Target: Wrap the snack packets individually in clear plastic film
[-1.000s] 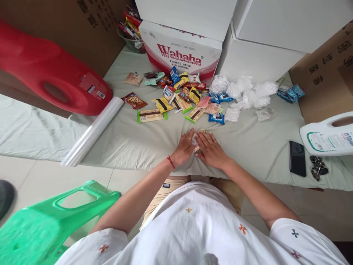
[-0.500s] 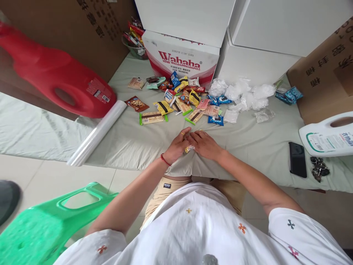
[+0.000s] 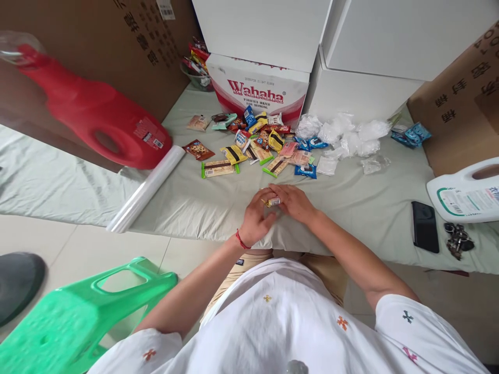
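Observation:
My left hand and my right hand meet over the pale green sheet just in front of me. Both are closed on a small wrapped snack, with a bit of yellow and clear film showing between the fingertips. A red cord circles my left wrist. Beyond the hands lies a scatter of several snack packets, and to its right a heap of clear-wrapped bundles.
A roll of clear film lies at left beside a red jug. A Wahaha box, white boxes and brown cartons stand behind. At right are a white jug, a black phone and keys. A green plastic stool stands lower left.
My hands have lifted off the sheet, where they lay flat over the snack, and now pinch it between the fingertips. The camera view has tilted slightly.

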### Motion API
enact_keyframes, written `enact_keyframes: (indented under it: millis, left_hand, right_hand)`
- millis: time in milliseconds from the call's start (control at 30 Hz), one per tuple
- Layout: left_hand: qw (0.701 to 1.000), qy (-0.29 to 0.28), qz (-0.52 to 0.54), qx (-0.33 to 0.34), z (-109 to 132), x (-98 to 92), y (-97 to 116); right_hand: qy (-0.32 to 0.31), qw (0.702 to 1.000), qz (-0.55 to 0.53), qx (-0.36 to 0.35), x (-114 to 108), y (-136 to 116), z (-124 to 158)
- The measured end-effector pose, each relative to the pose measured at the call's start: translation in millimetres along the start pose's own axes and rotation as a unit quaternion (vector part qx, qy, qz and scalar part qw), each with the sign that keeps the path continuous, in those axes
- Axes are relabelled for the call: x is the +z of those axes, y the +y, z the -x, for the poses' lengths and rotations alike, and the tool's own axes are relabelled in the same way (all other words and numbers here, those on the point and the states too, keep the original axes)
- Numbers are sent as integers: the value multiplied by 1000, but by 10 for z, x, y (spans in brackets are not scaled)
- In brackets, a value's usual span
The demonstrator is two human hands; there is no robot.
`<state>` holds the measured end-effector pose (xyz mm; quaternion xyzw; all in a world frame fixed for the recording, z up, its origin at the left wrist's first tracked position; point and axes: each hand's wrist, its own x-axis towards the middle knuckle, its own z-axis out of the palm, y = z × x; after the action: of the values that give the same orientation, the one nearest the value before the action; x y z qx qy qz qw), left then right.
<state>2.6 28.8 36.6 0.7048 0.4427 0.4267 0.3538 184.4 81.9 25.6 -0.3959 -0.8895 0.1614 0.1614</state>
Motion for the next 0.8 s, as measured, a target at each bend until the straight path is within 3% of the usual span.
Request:
enact_keyframes:
  millis: [67,133,200,233,300,367,400,467,567,733,800]
  left_hand:
    - [988,84,128,-21,-27,-64,45]
    - [957,191,216,-38,-76,-164,78]
    - [935,231,263,-59,-127,-266,108]
    - [932,206,287,-81,-144,-301,123]
    - [921,80,351,-146,-145,-309,156]
    - [882,-49,421,-207,-110,-229,182]
    - [858,-81,452,-230,-87,-166,187]
    - [821,-83,501,-262,-45,-34,180]
    - [792,-29,538,-286,-39,87,134]
    - [802,43,526,-280,-153,68,37]
    - [805,50,519,-282,-186,79,15]
  right_hand:
    - [11,999,-42,2,-118,-20,30]
    - [37,993,-112,27,-240,-66,82]
    - [59,973,-211,70,-334,-146,145]
    - [60,958,-268,89,-361,-200,173]
    - [33,915,-387,104,-361,-328,212]
    - [-10,863,-494,102,-293,-455,219]
    - [-24,837,-535,110,-241,-507,216]
    - [-24,801,-577,155,-128,-569,211]
    - [3,777,-579,246,-27,-555,267]
    - [-18,703,-648,291,-43,-485,496]
    - [-15,698,-656,285,0,-502,563]
